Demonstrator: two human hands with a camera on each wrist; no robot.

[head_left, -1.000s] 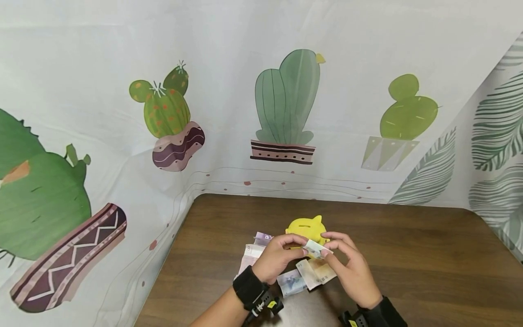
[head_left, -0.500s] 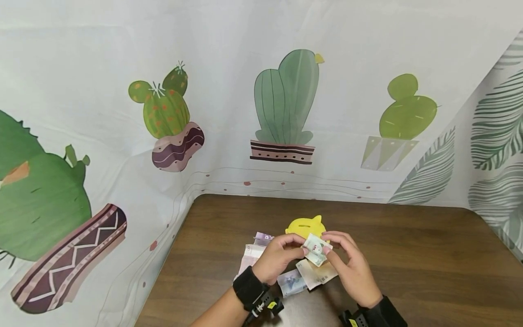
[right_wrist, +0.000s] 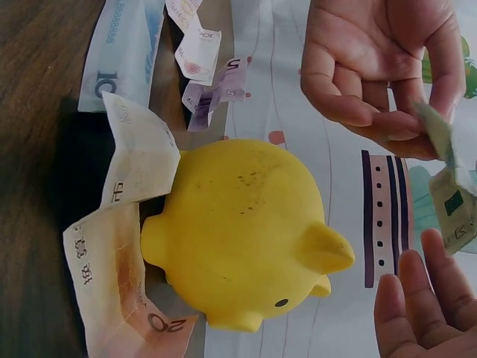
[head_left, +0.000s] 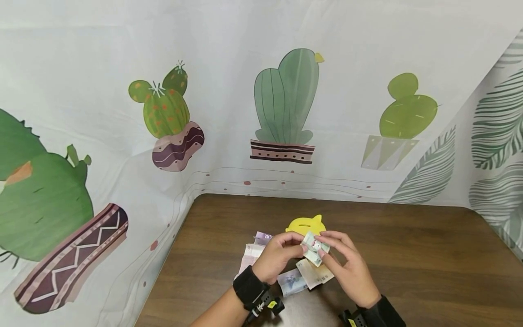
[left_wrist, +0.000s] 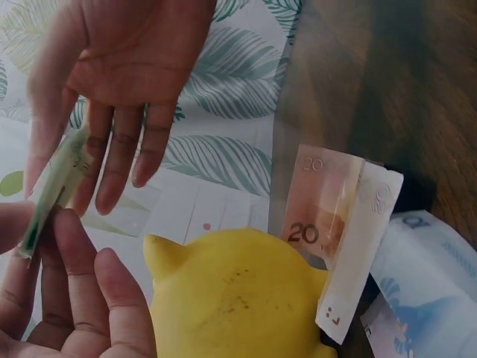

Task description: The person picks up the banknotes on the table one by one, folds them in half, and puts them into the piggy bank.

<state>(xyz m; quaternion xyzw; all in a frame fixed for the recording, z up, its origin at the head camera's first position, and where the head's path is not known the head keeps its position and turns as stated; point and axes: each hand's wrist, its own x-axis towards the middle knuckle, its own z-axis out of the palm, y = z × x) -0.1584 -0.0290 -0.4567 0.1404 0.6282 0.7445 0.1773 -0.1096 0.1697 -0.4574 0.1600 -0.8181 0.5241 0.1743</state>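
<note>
A small folded green banknote is held up between both hands, in front of a yellow piggy bank with a slot in its top. My left hand pinches the note's left edge between thumb and index finger. At the right edge, the thumb and index finger of my right hand close on the note; its other fingers stay extended. Seen from the left wrist, the note appears almost edge-on. The piggy bank shows its snout and an eye in the right wrist view.
Creased banknotes lie about the piggy bank on the brown wooden table: an orange-brown 20, a blue one, a pinkish one and a purple one. Behind the table hangs a white cactus-print cloth.
The green banknote has turned from nearly flat to showing its printed face, then shifted slightly left. My right fingers have moved slightly left with it; my left hand stays nearly still.
</note>
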